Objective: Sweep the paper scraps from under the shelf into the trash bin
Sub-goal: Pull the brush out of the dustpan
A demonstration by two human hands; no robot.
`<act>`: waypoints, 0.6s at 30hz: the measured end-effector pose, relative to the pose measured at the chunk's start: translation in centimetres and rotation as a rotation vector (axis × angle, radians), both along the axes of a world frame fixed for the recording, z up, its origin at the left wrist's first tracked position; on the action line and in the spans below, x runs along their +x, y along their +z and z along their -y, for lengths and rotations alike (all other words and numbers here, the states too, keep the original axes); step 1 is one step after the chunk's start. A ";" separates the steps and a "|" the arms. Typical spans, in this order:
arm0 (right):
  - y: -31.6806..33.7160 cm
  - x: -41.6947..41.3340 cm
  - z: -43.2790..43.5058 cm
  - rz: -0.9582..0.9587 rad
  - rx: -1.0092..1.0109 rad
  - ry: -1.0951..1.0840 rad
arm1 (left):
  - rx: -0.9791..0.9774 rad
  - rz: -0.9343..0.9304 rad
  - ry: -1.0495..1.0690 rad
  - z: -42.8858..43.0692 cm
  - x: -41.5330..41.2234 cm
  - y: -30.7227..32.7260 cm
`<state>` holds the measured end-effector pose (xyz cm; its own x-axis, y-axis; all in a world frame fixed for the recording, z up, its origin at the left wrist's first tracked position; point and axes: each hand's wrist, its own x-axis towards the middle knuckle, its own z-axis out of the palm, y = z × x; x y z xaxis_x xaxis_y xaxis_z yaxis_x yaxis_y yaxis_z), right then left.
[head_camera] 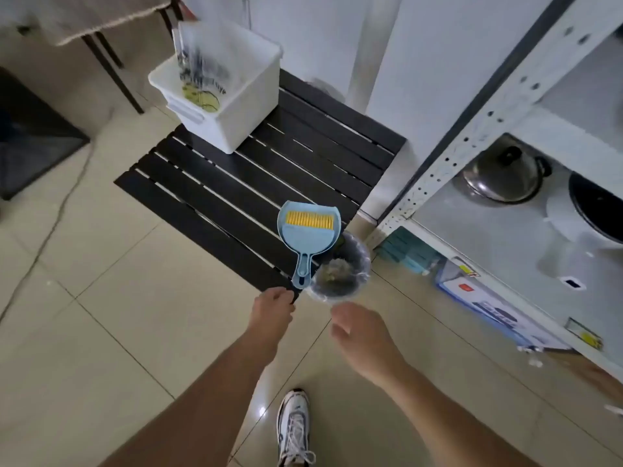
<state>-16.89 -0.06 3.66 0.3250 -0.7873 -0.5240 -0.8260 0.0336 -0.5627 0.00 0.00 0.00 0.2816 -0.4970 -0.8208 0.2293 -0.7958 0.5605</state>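
Both hands are extended over the tiled floor (135,298), both empty. The left hand (273,306) reaches toward 12 o'clock with fingers loosely curled and narrow, tips just beside the corner of the black slatted table (236,183), near the dustpan handle but apart from it. The right hand (362,335) has fingers relaxed and moderately spread, holding nothing, just short of the bin (340,274).

The blue dustpan (308,235) lies on the table edge with a yellow-bristled brush (309,220) nested in it, handle pointing to 6 o'clock, overhanging toward the bin. The bin stands on the floor just beside the table corner, lined with a clear bag and already holding some debris. The shelf (472,143) stands at 3 o'clock. Small white scraps (534,360) lie on the floor at its front edge, at 4 o'clock from the bin; blur prevents a count.

Judgement: sweeping has not begun; the tool is untouched.

Risks: the overhanging dustpan could tip off the table if nudged, not gripped. The bin is light and close to both hands; a careless reach could knock it and spill its contents. Boxes (499,308) under the shelf may block the brush
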 end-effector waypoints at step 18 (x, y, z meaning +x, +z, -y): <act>-7.8 7.0 10.2 -0.245 -0.525 0.510 | -0.021 -0.511 0.434 3.2 -0.1 -3.8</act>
